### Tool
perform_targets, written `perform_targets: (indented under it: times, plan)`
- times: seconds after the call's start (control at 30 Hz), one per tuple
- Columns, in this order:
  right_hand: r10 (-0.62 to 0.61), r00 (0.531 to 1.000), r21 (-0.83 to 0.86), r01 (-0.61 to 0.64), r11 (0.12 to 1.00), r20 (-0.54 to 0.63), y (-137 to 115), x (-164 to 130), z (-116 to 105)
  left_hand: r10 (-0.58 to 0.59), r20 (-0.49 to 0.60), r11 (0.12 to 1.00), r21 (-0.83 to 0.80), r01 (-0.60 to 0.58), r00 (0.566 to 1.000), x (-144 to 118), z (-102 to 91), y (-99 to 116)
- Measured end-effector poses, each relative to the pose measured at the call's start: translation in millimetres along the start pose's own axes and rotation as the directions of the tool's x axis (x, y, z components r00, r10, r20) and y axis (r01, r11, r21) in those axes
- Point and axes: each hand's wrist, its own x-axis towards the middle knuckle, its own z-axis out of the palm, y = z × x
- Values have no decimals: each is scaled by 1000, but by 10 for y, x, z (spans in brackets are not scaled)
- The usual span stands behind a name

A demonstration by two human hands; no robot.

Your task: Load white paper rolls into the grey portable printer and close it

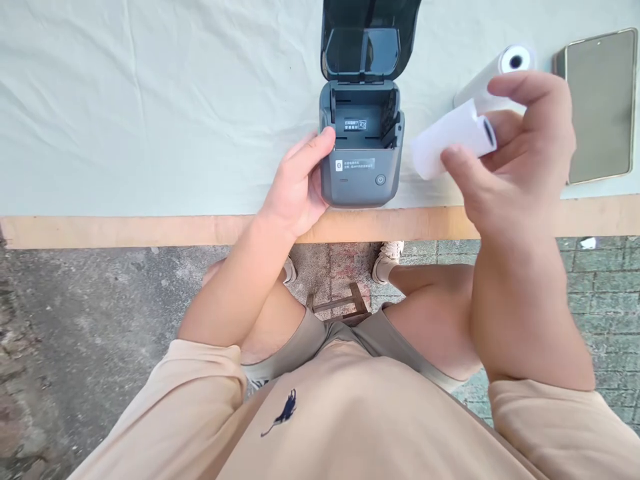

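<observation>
A dark grey label printer (360, 183) stands near the table's front edge with its tinted lid (370, 40) swung up and back. Its paper bay shows a white sticker and no roll inside. My left hand (299, 179) grips the printer's left side, thumb on the upper edge of the bay. To the right of the printer, my right hand (525, 147) pinches a small white paper roll (445, 141) between thumb and fingers. The roll is tilted, its hollow core facing right, and it is apart from the printer.
Behind my right hand lies a larger white paper roll (493, 77). A phone (600, 110) with a dark screen rests at the right on the pale cloth (165, 120). The table's wooden front edge (125, 230) runs across; below it is a small wooden stool (340, 303).
</observation>
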Motion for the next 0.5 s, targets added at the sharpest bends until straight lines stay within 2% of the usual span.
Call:
perform_targets:
  times: [0.07, 0.1, 0.13, 0.2, 0.23, 0.3, 0.37, 0.4, 0.43, 0.5]
  plan:
    - [-77, 996, -272, 87, 958, 47, 54, -34, -28, 7, -7, 1000, 12, -7, 1000, 1, 1, -11]
    - [-96, 992, -353, 119, 928, 82, 83, -39, -42, 12, -12, 1000, 16, -12, 1000, 2, 2, -14]
    - [-107, 987, -392, 147, 908, 122, 112, -36, -55, 17, -18, 1000, 21, -16, 1000, 3, 3, -16]
    - [-128, 977, -356, 182, 917, 170, 152, -15, -75, 26, -23, 999, 31, -26, 999, 5, 4, -18]
    - [-150, 978, -299, 188, 936, 145, 162, 3, -84, 32, -23, 999, 36, -32, 999, 7, 3, -19]
    - [-217, 975, -189, 206, 960, -42, 171, 50, -107, 43, -11, 998, 37, -42, 999, 12, -3, -20]
    - [-259, 927, -172, 218, 961, -272, 189, 118, -135, 51, 16, 998, 29, -52, 999, 16, -13, -21]
    - [-266, 906, -207, 205, 956, -329, 211, 158, -148, 53, 30, 998, 24, -54, 998, 17, -18, -20]
    - [-258, 905, -254, 176, 951, -338, 243, 201, -159, 54, 44, 998, 18, -55, 998, 17, -23, -19]
    - [-189, 950, -315, 105, 943, -250, 335, 291, -171, 53, 58, 999, 8, -53, 997, 13, -27, -13]
